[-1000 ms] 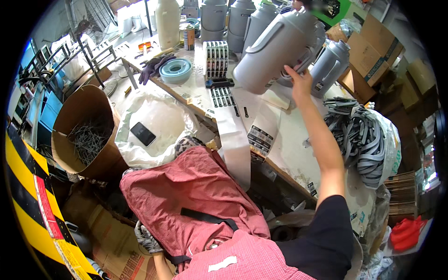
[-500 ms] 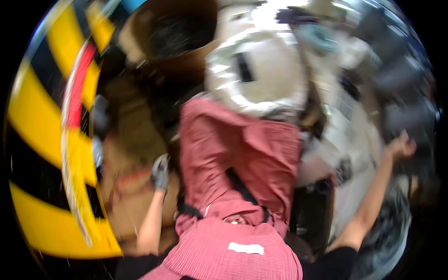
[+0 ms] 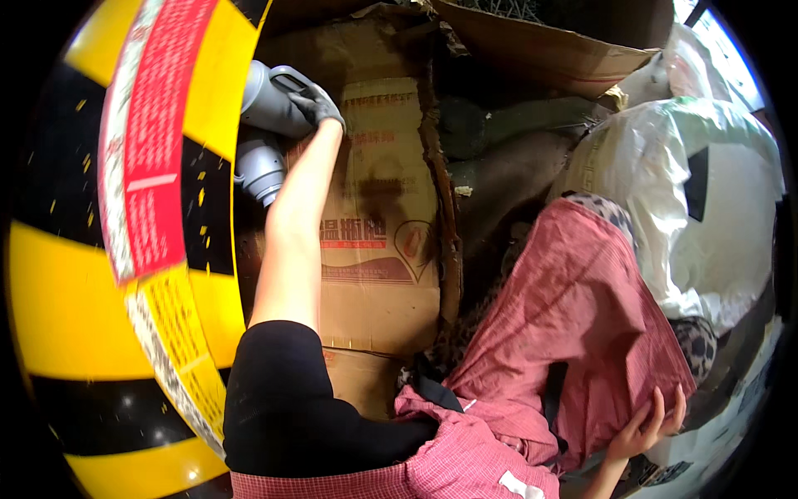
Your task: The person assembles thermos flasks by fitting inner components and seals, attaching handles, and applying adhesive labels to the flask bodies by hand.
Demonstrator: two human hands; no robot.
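- Left hand (image 3: 316, 104), in a dark grey work glove, reaches out at 11 o'clock; its grip is clenched on the handle of a grey plastic jug (image 3: 268, 104) lying on its side.
- A second grey jug (image 3: 260, 166) lies just below the first, touching or nearly so; I see its round end only, and cannot tell what either jug contains.
- Both jugs rest at the edge of flattened brown cardboard (image 3: 382, 249) on the floor, printed in red, running from 12 down to centre.
- Right hand (image 3: 644, 428), bare, at 5 o'clock: fingers curled over the hem of the red checked apron (image 3: 573, 316), grasping the cloth.
- At 12 o'clock, a cardboard box (image 3: 540, 46) with torn flaps; top cut off by the rim, contents hard to make out.
- At 2 to 3 o'clock, a bulging white sack (image 3: 706, 191) with a dark patch; its mouth is out of sight.
- From 8 to 11 o'clock, a yellow-and-black striped surface (image 3: 75, 274) with a red label strip, bent by the lens; I cannot tell what it belongs to.
- Lower right edge is dark and cut off.
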